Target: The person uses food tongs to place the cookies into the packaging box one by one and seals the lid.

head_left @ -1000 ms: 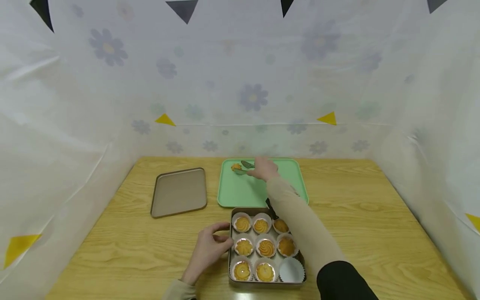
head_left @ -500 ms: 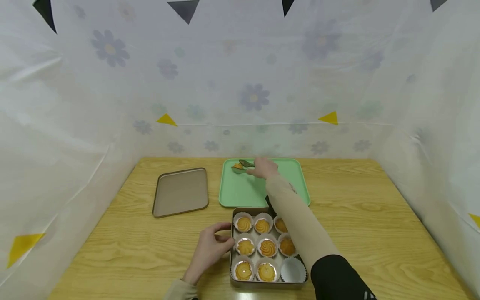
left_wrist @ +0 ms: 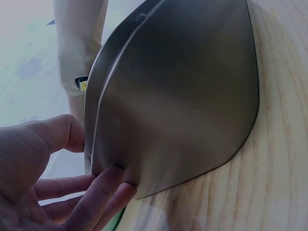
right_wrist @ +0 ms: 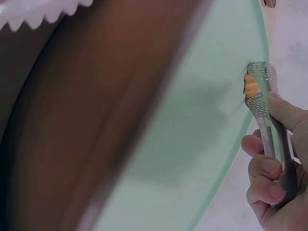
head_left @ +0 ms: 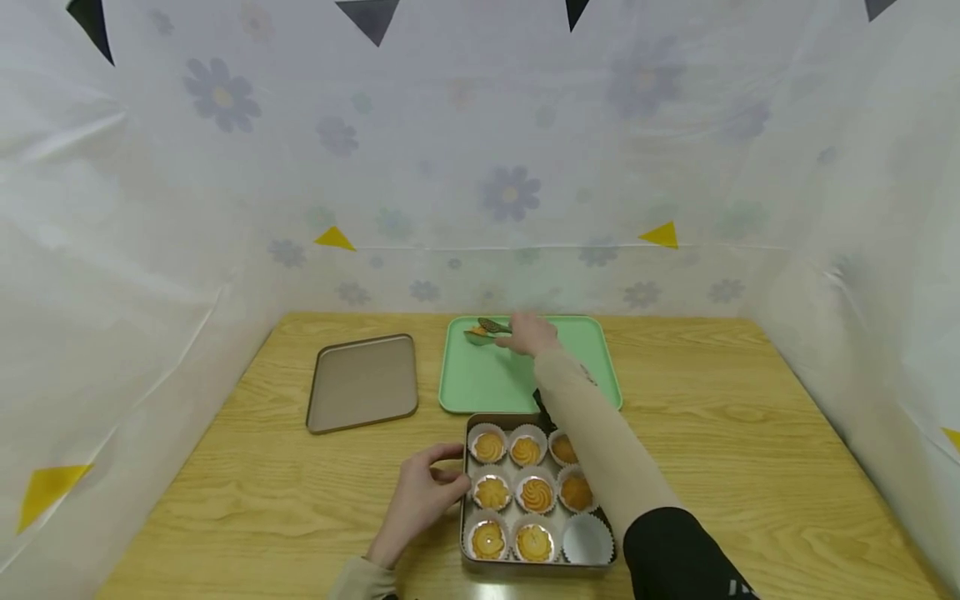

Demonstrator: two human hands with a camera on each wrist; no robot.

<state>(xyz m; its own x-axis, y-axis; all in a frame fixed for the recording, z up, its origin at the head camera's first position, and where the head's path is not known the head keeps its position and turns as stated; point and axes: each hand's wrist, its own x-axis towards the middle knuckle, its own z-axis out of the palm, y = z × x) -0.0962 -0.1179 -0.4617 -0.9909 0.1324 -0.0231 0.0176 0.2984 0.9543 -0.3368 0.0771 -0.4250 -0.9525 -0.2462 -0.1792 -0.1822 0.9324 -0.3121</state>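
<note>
My right hand (head_left: 534, 335) reaches over the green tray (head_left: 570, 383) and grips metal tongs (head_left: 489, 330). The tongs (right_wrist: 267, 113) are closed on an orange cookie (right_wrist: 250, 84) near the tray's far left corner. My left hand (head_left: 423, 493) holds the left side of a metal tin (head_left: 537, 567). The tin holds several swirled cookies (head_left: 536, 494) in white paper cups. One paper cup (head_left: 587, 540) at the near right is empty. In the left wrist view my fingers (left_wrist: 103, 192) touch the tin's wall (left_wrist: 178, 96).
The tin's flat lid (head_left: 363, 382) lies on the wooden table (head_left: 750, 433) left of the green tray. White floral sheets (head_left: 480, 167) close off the table at the back and both sides.
The tongs have closed on the cookie and lifted slightly at the tray's far left corner. The left hand has stayed on the tin.
</note>
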